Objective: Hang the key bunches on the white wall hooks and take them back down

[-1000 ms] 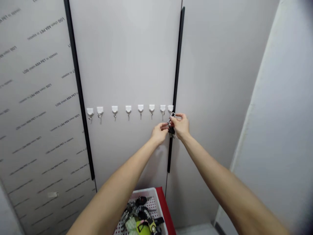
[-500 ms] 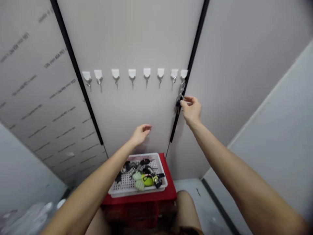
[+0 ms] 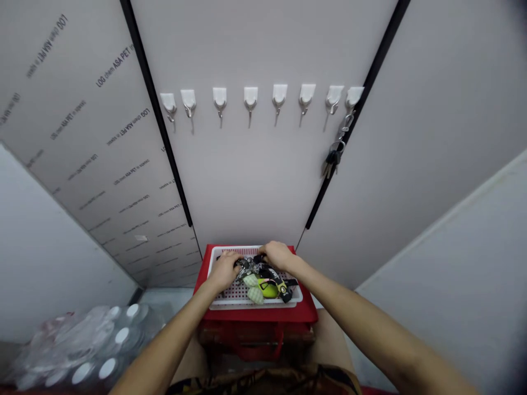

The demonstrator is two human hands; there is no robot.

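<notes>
A white plastic basket holds a pile of keys and key charms. My left hand reaches into its left side, fingers curled at the edge of the keys; what they hold is hidden. At the back right of the pile, my right hand has its fingers closed at some dark keys. In front of the hands lie a pale green padded charm, a yellow-green charm and a black strap. A bunch of keys hangs by its clip from the rightmost wall hook.
A row of several white hooks runs along the grey wall panel. Beneath the basket is a red box, between my knees. Wrapped bottles stand on the floor at left. Black strips edge the panel.
My right hand has let go of the keys hanging on the rightmost hook and come down into the basket. My left hand has also lowered into it. The view has shifted.
</notes>
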